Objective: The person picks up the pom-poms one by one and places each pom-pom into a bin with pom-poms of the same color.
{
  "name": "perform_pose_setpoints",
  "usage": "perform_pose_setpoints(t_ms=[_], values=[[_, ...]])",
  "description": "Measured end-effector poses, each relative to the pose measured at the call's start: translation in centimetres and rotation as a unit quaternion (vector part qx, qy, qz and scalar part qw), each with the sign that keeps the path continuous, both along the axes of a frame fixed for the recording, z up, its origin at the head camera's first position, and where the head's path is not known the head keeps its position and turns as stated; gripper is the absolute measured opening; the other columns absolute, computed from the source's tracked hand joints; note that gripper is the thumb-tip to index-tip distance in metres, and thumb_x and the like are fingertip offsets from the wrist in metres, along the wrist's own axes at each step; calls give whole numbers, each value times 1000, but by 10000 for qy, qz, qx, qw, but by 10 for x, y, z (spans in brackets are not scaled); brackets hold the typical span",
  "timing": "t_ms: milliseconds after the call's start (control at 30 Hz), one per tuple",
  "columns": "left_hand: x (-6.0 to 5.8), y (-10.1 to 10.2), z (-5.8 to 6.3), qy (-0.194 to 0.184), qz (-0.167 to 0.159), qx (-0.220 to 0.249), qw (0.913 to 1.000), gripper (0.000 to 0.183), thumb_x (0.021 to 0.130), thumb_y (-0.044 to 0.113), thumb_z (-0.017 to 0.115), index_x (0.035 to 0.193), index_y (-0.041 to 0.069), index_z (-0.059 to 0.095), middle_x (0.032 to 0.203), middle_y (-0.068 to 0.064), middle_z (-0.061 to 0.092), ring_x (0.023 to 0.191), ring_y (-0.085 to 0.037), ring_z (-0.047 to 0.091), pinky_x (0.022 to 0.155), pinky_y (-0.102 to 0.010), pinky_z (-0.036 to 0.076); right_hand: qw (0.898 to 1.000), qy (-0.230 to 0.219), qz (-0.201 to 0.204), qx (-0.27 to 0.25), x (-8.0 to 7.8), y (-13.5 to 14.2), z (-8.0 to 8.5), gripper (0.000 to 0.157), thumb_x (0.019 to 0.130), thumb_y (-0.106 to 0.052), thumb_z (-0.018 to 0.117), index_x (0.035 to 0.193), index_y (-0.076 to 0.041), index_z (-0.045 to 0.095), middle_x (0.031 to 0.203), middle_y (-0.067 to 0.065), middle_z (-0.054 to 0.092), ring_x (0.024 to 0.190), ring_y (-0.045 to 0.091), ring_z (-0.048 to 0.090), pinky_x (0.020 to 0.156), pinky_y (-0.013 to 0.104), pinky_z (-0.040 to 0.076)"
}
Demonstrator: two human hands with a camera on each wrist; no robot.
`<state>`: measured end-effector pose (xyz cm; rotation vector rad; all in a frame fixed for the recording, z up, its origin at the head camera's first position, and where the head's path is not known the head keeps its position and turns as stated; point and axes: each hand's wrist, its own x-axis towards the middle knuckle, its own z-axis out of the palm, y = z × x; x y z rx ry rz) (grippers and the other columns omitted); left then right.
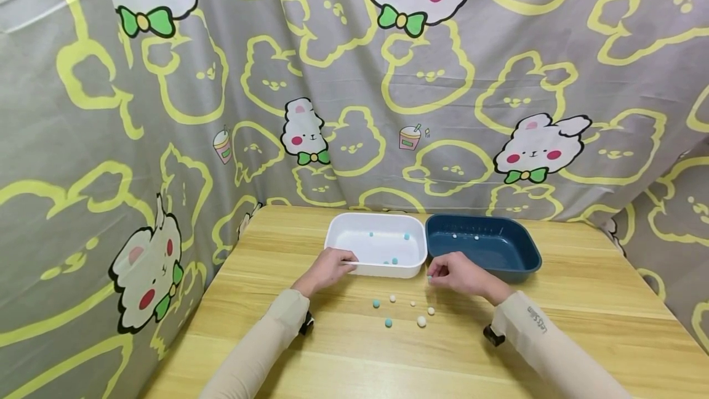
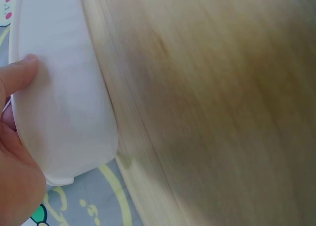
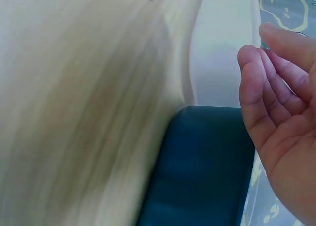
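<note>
My left hand [image 1: 328,270] grips the near left rim of a white plastic basin [image 1: 388,270]. In the left wrist view its thumb [image 2: 24,70] lies on the outer wall, with the fingers partly hidden behind the rim. Between the thumb and fingertips of my right hand [image 1: 458,273] is a small teal ball [image 3: 264,45], mostly covered. That hand is raised just in front of where the white basin meets a dark blue basin [image 1: 493,255]. Several teal balls [image 1: 407,236] lie in the white basin, and two white balls [image 1: 476,237] in the blue one.
On the wooden table [image 1: 354,356], between my forearms, lie two teal balls [image 1: 388,322] and several white balls [image 1: 421,321] of differing sizes. A patterned grey curtain [image 1: 354,79] hangs behind the basins and along the left side.
</note>
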<state>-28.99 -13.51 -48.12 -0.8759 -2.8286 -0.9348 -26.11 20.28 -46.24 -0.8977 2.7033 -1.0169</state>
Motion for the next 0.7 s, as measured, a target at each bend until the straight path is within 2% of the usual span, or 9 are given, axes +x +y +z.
perform_pose_setpoints(t_ms=[200,367,700], values=[[1,0,0,-49,12,24,10000,7,88,14,68,83,16,72,81,11,68,76,-4,59,72,-25,49,9999,62,-93,-115,-3,-2,8,4,84,-11,72,86,-9,69,74,-9,61,67,7,54,60,24,48],[1,0,0,-51,0,35,10000,7,88,14,68,83,16,72,82,11,69,79,-4,61,74,-25,49,9996,-54,-221,-187,-7,-3,16,4,84,-14,72,85,-12,68,72,-7,60,64,9,53,56,25,46],[-1,-1,-2,-45,22,-13,10000,7,88,15,68,83,16,72,81,11,68,78,-3,60,74,-25,49,9985,-213,-441,-252,-13,-8,18,6,86,-13,70,88,-8,69,74,-4,61,66,13,54,58,26,47]])
